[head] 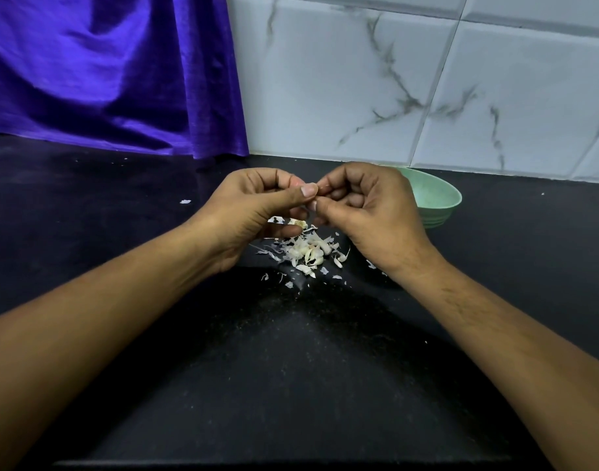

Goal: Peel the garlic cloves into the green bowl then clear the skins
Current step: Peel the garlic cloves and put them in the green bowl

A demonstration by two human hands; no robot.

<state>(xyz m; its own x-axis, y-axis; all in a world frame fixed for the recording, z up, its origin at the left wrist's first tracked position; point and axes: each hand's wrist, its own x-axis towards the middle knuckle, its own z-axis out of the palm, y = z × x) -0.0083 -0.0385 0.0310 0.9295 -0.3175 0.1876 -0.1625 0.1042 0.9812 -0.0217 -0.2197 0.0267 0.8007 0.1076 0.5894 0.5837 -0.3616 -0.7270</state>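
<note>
My left hand (254,209) and my right hand (366,205) meet fingertip to fingertip above the black counter. Both pinch a small garlic clove (314,196), which is almost wholly hidden by the thumbs and fingers. Below the hands lies a pile of white garlic skins (308,251), with what look like a few cloves among them. A root stub (298,223) lies at the pile's far edge. The green bowl (434,198) stands just behind and right of my right hand; its inside is partly hidden.
The black counter (291,351) stretches toward me, with loose skin flakes (185,201) scattered to the left and around the pile. A purple cloth (104,69) hangs at the back left. A white marbled tile wall (410,79) rises behind the bowl.
</note>
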